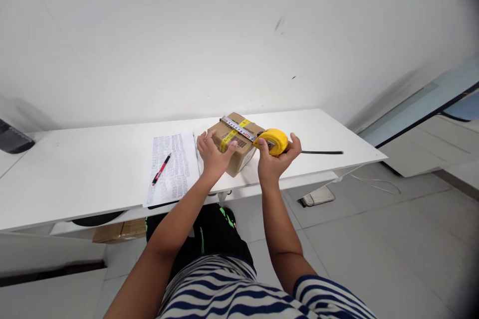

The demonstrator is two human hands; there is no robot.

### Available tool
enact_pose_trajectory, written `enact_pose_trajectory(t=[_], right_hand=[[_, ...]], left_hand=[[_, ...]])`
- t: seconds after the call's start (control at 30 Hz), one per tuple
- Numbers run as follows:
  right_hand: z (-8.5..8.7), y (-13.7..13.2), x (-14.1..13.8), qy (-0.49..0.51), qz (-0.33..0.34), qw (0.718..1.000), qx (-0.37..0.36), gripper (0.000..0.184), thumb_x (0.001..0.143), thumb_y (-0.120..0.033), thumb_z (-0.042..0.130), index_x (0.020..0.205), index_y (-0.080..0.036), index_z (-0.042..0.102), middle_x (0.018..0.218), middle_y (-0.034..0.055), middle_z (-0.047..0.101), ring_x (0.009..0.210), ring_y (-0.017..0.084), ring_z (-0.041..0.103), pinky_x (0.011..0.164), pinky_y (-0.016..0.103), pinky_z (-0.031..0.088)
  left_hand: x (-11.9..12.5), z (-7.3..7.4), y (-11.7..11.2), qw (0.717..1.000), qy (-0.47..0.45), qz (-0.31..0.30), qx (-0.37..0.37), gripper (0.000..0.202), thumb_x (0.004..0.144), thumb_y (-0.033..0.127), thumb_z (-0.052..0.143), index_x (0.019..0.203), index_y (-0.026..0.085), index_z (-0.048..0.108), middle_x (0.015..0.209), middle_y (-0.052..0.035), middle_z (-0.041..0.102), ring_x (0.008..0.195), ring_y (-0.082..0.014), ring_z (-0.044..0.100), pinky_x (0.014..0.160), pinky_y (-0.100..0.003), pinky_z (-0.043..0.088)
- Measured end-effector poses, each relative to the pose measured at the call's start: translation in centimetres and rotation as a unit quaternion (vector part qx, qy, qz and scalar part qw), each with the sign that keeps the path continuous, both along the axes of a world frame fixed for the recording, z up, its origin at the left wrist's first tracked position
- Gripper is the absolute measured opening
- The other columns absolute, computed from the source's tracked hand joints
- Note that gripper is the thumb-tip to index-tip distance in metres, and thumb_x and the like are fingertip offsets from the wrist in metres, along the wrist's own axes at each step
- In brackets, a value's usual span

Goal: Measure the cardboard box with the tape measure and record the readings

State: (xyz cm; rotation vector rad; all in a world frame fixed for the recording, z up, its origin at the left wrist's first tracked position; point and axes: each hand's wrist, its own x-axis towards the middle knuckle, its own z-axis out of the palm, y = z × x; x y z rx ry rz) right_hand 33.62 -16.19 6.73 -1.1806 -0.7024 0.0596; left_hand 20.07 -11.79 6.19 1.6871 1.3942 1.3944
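Note:
A small cardboard box [225,135] with yellow tape sits on the white table. My left hand [215,154] grips its near left side, thumb toward the near face and fingers along the left edge. In my right hand [276,162] is a yellow tape measure [276,140], held at the box's right edge. Its metal blade [238,128] is drawn out across the top of the box, numbers facing up, with the tip at the far left edge. A black strap [322,152] trails right from the tape measure over the tabletop.
Left of the box lie printed sheets [179,167] with a red and black pen [161,169] on them. The table [101,169] runs along a white wall. A dark object [14,138] stands at the far left. Cardboard boxes [119,230] are under the table.

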Motion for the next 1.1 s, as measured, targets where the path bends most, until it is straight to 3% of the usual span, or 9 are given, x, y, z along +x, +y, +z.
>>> enact_pose_trajectory(t=[0.17, 0.43, 0.57, 0.97, 1.03, 1.1], right_hand=[[-0.3, -0.3, 0.7, -0.08, -0.015, 0.996, -0.022, 0.066, 0.078, -0.061, 0.078, 0.131, -0.029, 0.055, 0.134, 0.0118, 0.056, 0.136, 0.03, 0.056, 0.118, 0.05, 0.047], [-0.4, 0.7, 2.2, -0.202, -0.072, 0.977, -0.002, 0.066, 0.078, -0.066, 0.076, 0.128, -0.026, 0.063, 0.113, 0.0094, 0.064, 0.106, 0.028, 0.068, 0.095, 0.049, 0.059], [0.4, 0.5, 2.9, -0.248, -0.056, 0.967, -0.026, 0.063, 0.081, -0.06, 0.076, 0.132, -0.026, 0.064, 0.114, 0.01, 0.065, 0.11, 0.028, 0.067, 0.096, 0.049, 0.058], [-0.8, -0.1, 2.0, -0.211, -0.066, 0.975, 0.003, 0.061, 0.081, -0.058, 0.078, 0.133, -0.027, 0.064, 0.117, 0.0101, 0.067, 0.106, 0.027, 0.07, 0.092, 0.047, 0.061], [-1.1, 0.1, 1.8, -0.194, -0.06, 0.979, 0.019, 0.067, 0.079, -0.057, 0.081, 0.135, -0.028, 0.062, 0.12, 0.0107, 0.065, 0.11, 0.027, 0.068, 0.095, 0.049, 0.061], [-1.6, 0.3, 1.2, -0.162, -0.059, 0.984, 0.049, 0.08, 0.075, -0.058, 0.084, 0.143, -0.028, 0.054, 0.122, 0.0109, 0.062, 0.111, 0.027, 0.067, 0.096, 0.05, 0.061]], left_hand=[[-0.2, 0.0, 0.2, 0.999, -0.022, -0.018, 0.019, 0.07, 0.078, 0.055, 0.079, 0.133, 0.027, 0.045, 0.154, -0.0159, 0.041, 0.155, -0.0343, 0.023, 0.13, -0.051, 0.013], [0.1, -0.5, 0.6, 1.0, 0.015, -0.011, 0.009, 0.075, 0.078, 0.057, 0.075, 0.137, 0.026, 0.041, 0.151, -0.0154, 0.045, 0.149, -0.0337, 0.036, 0.124, -0.054, 0.03], [0.1, -0.5, 0.6, 1.0, 0.019, -0.009, 0.009, 0.075, 0.078, 0.059, 0.074, 0.137, 0.026, 0.041, 0.151, -0.0158, 0.047, 0.149, -0.0336, 0.039, 0.122, -0.054, 0.034], [0.1, -0.2, 0.1, 1.0, 0.007, -0.009, -0.004, 0.072, 0.078, 0.055, 0.075, 0.136, 0.028, 0.041, 0.153, -0.015, 0.048, 0.148, -0.0338, 0.043, 0.122, -0.056, 0.034], [0.0, -0.5, 0.9, 1.0, -0.002, -0.012, 0.005, 0.073, 0.077, 0.055, 0.076, 0.135, 0.027, 0.042, 0.153, -0.0154, 0.048, 0.147, -0.0345, 0.044, 0.122, -0.057, 0.033], [-0.5, -0.7, 2.3, 0.998, -0.013, -0.053, 0.01, 0.073, 0.077, 0.055, 0.076, 0.135, 0.026, 0.042, 0.152, -0.0163, 0.049, 0.146, -0.0341, 0.045, 0.122, -0.055, 0.035]])
